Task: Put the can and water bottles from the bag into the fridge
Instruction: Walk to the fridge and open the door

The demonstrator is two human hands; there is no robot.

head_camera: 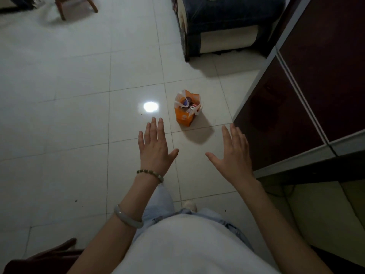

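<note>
Progress: pretty much at the starting line as far as I can judge, nothing is out of the bag yet and nobody is holding anything.
Bag: orange plastic bag (185, 112) stands upright on the tiled floor (79, 115), mouth open, just in front of the dark brown fridge (292, 107) and a bit to its left.
Contents: looks like a purple bottle cap, a clear bottle top and something red and white that might be the can, all still tucked inside. Too small to be sure which is which.
Left hand: left hand (155, 147) is flat, fingers spread wide, empty, hanging in the air on the near side of the bag. Bead bracelet (151, 175) on the wrist and a pale bangle (128, 216) further up the arm.
Right hand: right hand (235, 153) is the same deal, fingers splayed, holding nothing, close to the fridge's front corner in the picture.
Fridge: doors look closed, so opening it is still on the list too.
Left to do: reach down, pull out the can and the bottles, open the door, load them in. So basically everything.
Writing: there's a pale logo patch on the bag but I can't read it, and no brand is legible on anything inside.
Other stuff: sofa (227, 26) behind the bag, bright lamp reflection (150, 106) on the tiles.
</note>
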